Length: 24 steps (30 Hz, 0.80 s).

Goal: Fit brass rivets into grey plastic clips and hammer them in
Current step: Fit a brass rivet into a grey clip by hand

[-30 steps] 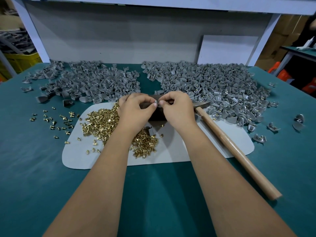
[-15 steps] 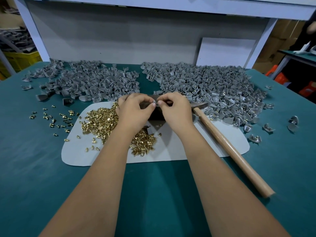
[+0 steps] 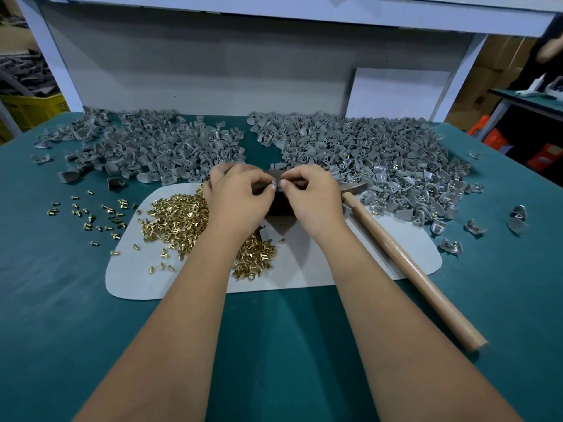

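Both hands meet right in the middle of the bench, over the far edge of the pale grey mat (image 3: 304, 269). The left hand (image 3: 236, 197) and right hand (image 3: 310, 197) have their fingers curled in tight, thumb and forefinger tips pinching one small grey plastic clip (image 3: 274, 185) between them. It's mostly hidden by the fingertips, so I can't tell which way it points or if a rivet is in it.

The pile of brass rivets (image 3: 179, 217) sits on the left part of the mat, partly under the left wrist, with loose rivets (image 3: 91, 211) scattered further left on the teal table top (image 3: 45, 300).

The hammer (image 3: 405, 263) lies on the right side of the mat. Its long axis runs diagonally: the dark head is up by the hands, mostly hidden behind them, and the wooden handle points down and to the right, with the butt end off the mat on the table.

Along the back there are two heaps: plain grey clips (image 3: 146, 147) on the left, and clips with brass showing in them (image 3: 380, 159) on the right, spilling down to touch the hammer near its head.
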{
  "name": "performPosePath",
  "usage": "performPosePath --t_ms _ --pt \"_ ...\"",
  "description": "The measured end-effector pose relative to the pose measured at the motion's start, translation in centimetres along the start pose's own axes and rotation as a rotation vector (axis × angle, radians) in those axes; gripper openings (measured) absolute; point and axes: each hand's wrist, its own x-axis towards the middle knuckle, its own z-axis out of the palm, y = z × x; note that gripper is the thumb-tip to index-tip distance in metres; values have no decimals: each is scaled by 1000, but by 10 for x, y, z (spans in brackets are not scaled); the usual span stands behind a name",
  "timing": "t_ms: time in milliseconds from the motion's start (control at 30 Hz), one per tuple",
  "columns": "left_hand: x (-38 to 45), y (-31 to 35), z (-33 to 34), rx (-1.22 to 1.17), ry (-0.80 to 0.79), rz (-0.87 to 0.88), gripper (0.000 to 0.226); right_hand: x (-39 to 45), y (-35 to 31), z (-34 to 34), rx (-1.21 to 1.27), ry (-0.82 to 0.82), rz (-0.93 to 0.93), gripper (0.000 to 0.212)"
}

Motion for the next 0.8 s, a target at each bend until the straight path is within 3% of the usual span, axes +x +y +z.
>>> performPosePath --t_ms 367,800 --pt "-2 0 2 6 32 31 13 0 -4 4 -32 43 35 7" --pt "-2 2 2 -86 -15 -1 17 4 -18 6 -330 26 51 14"
